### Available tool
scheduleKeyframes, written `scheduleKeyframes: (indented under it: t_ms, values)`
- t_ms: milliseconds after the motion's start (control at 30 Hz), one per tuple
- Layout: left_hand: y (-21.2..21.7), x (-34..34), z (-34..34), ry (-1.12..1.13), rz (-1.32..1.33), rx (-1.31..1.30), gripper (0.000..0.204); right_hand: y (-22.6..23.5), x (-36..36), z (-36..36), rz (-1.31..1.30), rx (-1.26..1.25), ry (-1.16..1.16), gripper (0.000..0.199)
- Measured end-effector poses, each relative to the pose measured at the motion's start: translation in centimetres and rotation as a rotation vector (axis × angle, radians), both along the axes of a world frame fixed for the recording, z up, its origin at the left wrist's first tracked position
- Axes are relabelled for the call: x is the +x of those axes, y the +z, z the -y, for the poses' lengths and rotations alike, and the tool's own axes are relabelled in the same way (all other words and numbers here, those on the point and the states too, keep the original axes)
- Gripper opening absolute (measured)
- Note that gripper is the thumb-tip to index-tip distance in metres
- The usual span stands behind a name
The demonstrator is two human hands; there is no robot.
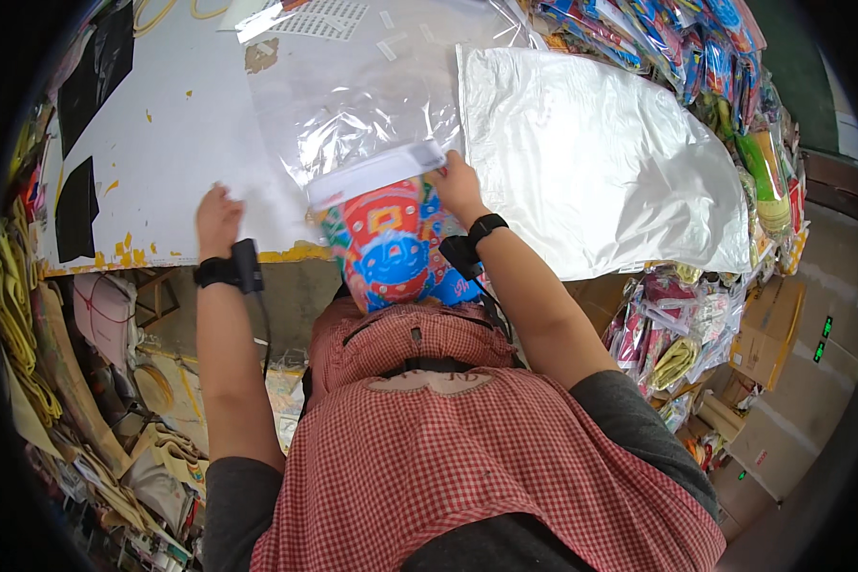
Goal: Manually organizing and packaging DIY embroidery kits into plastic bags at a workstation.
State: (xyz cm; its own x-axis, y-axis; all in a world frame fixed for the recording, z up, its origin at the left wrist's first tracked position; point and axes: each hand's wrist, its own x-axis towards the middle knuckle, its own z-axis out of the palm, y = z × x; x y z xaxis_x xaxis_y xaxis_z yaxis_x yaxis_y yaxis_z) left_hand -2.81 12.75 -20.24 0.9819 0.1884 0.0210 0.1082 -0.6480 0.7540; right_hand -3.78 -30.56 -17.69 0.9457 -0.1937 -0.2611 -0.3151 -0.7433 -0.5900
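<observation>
A brightly printed sheet (388, 250), red, blue and green with a white band along its top, hangs over the table's front edge against my apron. Its upper right corner is pinched in my right hand (461, 187). My left hand (219, 221) is held over the table's front edge, to the left of the sheet and apart from it. The fingers there are loosely bent and a little blurred, with nothing visible in them. Beyond the sheet lies clear plastic film (353, 114), shiny and wrinkled. Close by my right hand is a large white plastic bag (591, 162), lying flat.
The white table (181, 124) has a worn yellow front edge and black patches (76, 210) at left. Packaged colourful goods (639, 38) are piled at the far right, with more bundles (672, 324) below. Cardboard boxes (767, 334) stand at right; folded yellowish material (14, 296) hangs at left.
</observation>
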Motion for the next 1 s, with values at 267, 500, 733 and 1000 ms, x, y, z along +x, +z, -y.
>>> scheduleKeyframes:
  t_ms: [267, 500, 733, 1000]
  values:
    - [2.6, -7.4, -16.3, 0.678, -0.695, -0.418, 0.033, -0.5, -0.2, 5.0, -0.014, -0.056, -0.074, 0.034]
    - [-3.4, -23.2, -22.1, -0.112, -1.188, 0.522, 0.037, 0.4, 0.1, 1.0, -0.010, 0.118, 0.010, 0.038]
    - [4.3, -11.5, 1.2, 0.258, -0.708, 0.270, 0.042, 0.6, -0.7, 4.6, -0.053, -0.039, -0.098, 0.039]
    - [6.8, -7.3, 13.6, -0.053, -0.030, 0.242, 0.052, 4.0, -1.2, 2.7, -0.094, -0.197, -0.003, 0.045]
